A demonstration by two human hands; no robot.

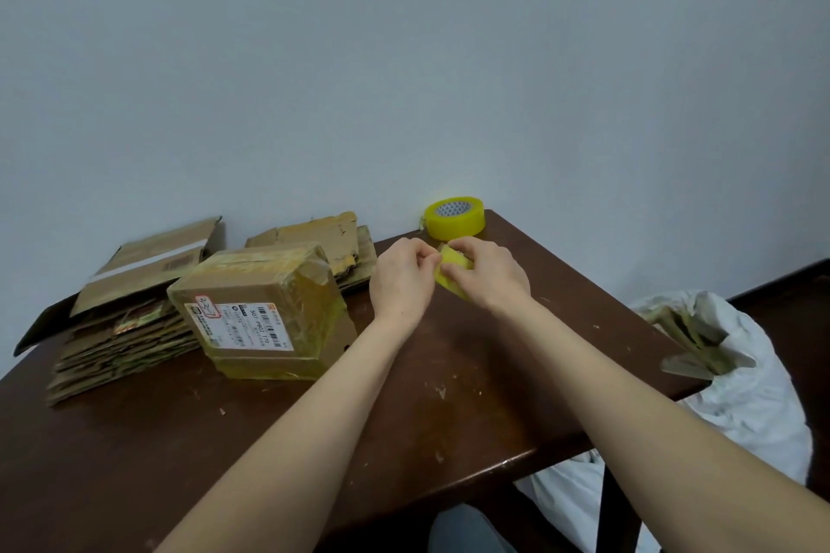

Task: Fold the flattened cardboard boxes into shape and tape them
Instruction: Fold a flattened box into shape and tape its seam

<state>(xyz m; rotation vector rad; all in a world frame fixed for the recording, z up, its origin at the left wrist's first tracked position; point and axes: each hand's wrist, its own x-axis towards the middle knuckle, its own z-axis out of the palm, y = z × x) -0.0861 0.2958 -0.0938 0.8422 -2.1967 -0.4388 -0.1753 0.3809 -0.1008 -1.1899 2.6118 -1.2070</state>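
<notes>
Beside the far tape roll [455,218], a yellow tape scrap [447,283], probably light, limp and clingy, is pinched at its edges by the left hand [402,278] and the right hand [487,276].

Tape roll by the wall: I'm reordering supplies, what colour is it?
The tape roll is yellow; clearest in the head view.

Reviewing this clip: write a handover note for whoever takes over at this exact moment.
Hands: left hand and right hand both pinch a small yellow tape piece over the table, towards its far side.
Things: the tape roll sits behind the hands by the wall. One taped box sits left of the hands. The flat cardboard stack lies further left, with more flat cardboard behind the box.
Done: one box shaped and taped.
Left: fold and tape the flat pieces.
</notes>
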